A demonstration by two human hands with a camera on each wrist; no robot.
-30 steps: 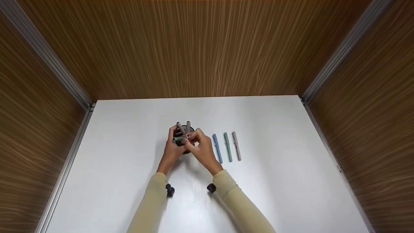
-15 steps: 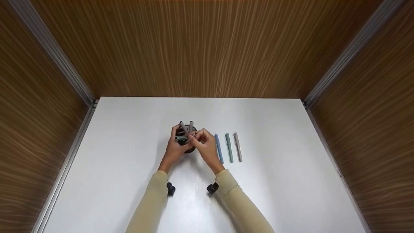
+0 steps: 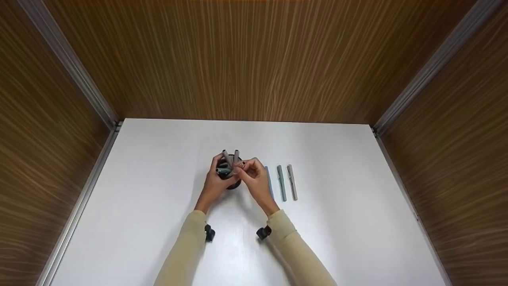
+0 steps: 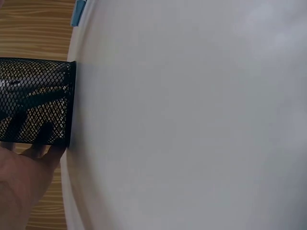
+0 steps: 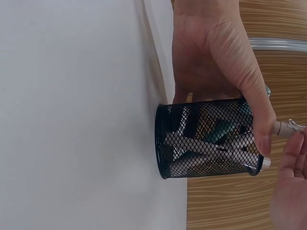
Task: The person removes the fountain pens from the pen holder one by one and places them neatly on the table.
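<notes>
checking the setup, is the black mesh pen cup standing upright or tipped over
Upright. The mesh pen cup stands with its base flat on the white table; the left hand grips its side, and pens stick out of its top.

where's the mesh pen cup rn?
Head view: the black mesh pen cup stands mid-table, gripped by the left hand, just left of three pens lying in a row.

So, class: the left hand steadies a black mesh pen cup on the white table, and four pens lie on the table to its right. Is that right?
Not quite. Three pens lie there, not four: blue pen, green pen, grey pen, as the head view shows. The left hand does steady the black mesh pen cup on the white table.
</notes>
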